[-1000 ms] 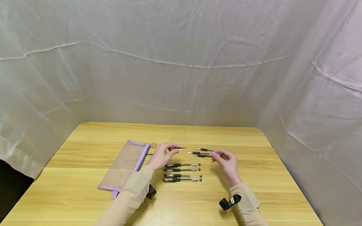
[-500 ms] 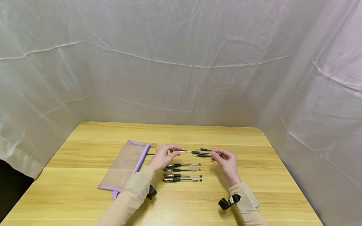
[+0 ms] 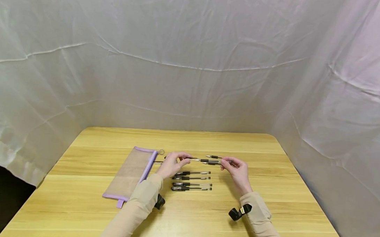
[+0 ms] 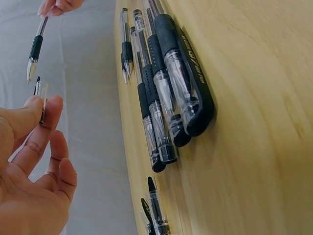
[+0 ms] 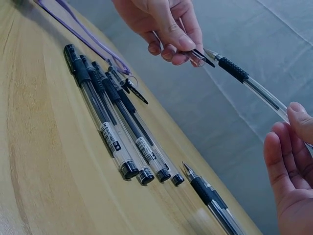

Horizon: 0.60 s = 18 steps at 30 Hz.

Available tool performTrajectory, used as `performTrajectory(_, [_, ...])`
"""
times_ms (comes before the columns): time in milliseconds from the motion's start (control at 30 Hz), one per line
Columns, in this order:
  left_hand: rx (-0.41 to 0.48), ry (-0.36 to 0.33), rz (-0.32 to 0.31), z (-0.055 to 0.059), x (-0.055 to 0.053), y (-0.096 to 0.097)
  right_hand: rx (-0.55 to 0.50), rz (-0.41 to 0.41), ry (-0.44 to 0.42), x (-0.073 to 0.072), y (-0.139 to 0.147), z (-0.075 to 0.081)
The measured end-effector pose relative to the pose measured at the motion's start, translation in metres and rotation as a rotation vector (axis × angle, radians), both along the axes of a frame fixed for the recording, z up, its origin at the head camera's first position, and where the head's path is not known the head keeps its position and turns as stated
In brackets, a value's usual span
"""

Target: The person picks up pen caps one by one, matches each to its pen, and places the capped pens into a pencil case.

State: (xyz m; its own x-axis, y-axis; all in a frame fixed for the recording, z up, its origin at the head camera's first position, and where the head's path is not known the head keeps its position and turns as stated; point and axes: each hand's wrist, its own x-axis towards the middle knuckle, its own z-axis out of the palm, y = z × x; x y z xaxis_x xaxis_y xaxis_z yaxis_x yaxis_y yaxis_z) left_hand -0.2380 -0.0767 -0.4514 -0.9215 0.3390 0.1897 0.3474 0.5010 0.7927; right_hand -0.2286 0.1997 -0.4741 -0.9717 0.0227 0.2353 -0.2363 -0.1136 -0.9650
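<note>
My left hand (image 3: 172,165) pinches a clear pen cap (image 5: 198,58) with a black clip between thumb and index finger. An uncapped black gel pen (image 5: 254,90) is gripped near its rear end by my right hand (image 3: 238,170). Its metal tip points left, right at the cap's mouth, and both are held above the table. Below the hands, several capped gel pens (image 3: 191,184) lie side by side in a row. Two more uncapped pens (image 5: 210,198) rest on the table by my right hand. Loose pen caps (image 4: 155,210) lie near my left hand.
A mesh zip pouch (image 3: 129,172) with purple edging lies flat to the left, its ring (image 3: 161,152) at the upper right corner. The wooden table (image 3: 186,219) is enclosed by pale fabric walls (image 3: 192,62) at the back and sides.
The cap in my left hand has moved right and slightly down toward the pen tip. My right hand has shifted slightly left with the pen, so the gap between them has narrowed.
</note>
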Motion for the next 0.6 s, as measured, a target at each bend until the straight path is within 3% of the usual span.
performTrajectory(600, [0.001, -0.009, -0.023, 0.0008, 0.0007, -0.0015, -0.009, -0.014, 0.003, -0.0005, 0.0005, -0.0019])
